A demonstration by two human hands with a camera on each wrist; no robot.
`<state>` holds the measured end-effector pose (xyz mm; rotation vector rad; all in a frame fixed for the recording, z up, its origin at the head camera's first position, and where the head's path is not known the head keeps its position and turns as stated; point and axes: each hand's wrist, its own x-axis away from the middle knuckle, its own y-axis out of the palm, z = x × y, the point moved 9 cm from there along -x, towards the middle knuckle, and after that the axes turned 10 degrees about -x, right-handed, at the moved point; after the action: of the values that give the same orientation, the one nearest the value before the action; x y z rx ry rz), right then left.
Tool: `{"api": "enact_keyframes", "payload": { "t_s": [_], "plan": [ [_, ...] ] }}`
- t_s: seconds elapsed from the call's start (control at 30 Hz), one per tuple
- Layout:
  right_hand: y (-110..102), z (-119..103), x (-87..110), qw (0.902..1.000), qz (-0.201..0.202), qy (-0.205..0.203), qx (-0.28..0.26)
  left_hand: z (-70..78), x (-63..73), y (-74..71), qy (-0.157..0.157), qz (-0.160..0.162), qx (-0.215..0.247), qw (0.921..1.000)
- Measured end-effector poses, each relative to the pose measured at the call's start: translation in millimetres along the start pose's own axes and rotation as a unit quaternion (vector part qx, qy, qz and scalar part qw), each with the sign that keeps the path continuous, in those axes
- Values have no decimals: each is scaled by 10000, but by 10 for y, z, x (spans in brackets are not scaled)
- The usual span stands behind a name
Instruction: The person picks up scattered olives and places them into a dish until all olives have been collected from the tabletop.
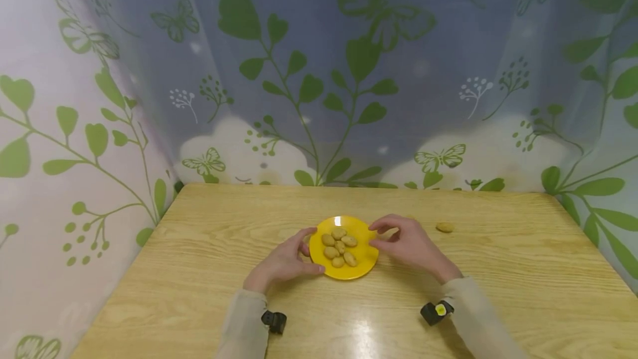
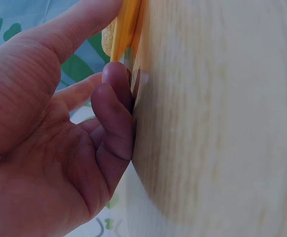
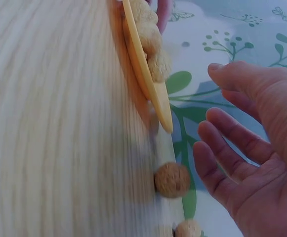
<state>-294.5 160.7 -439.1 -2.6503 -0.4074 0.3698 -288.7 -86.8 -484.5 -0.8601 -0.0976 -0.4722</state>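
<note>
A shallow yellow plate (image 1: 366, 248) holds several tan, rough-shelled nuts (image 1: 339, 234) that look like peanuts. My left hand (image 1: 284, 259) grips its left side. In the left wrist view the thumb reaches the plate's rim while curled fingertips (image 2: 116, 81) sit low at its edge, close to the table. At the right side, my right hand (image 1: 411, 242) overlaps the rim in the head view. The right wrist view shows those relaxed fingers (image 3: 215, 158) apart from the plate, holding nothing.
One loose nut (image 1: 444, 227) lies on the wooden table (image 1: 224, 220) to the right of the plate. Two nuts show near the right hand in its wrist view, a browner round one (image 3: 172, 180) and a paler one (image 3: 187, 228). Behind hangs a leaf-patterned curtain (image 1: 319, 71).
</note>
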Motion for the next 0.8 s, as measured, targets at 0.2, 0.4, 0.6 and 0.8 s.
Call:
{"api": "enact_keyframes", "payload": {
  "t_s": [0.2, 0.4, 0.6, 0.8],
  "plan": [
    [-130, 89, 62, 9997, 190, 108, 98, -9, -3, 2, -3, -11, -36, 10000],
    [-243, 135, 139, 9992, 296, 176, 183, -12, -6, 6, 19, -17, -58, 10000],
    [-334, 205, 188, 9988, 317, 320, 180, -12, -7, 11, 36, -26, -72, 10000],
    [-390, 308, 204, 9981, 200, 515, 271, -5, -2, 5, 33, -14, -39, 10000]
  ]
}}
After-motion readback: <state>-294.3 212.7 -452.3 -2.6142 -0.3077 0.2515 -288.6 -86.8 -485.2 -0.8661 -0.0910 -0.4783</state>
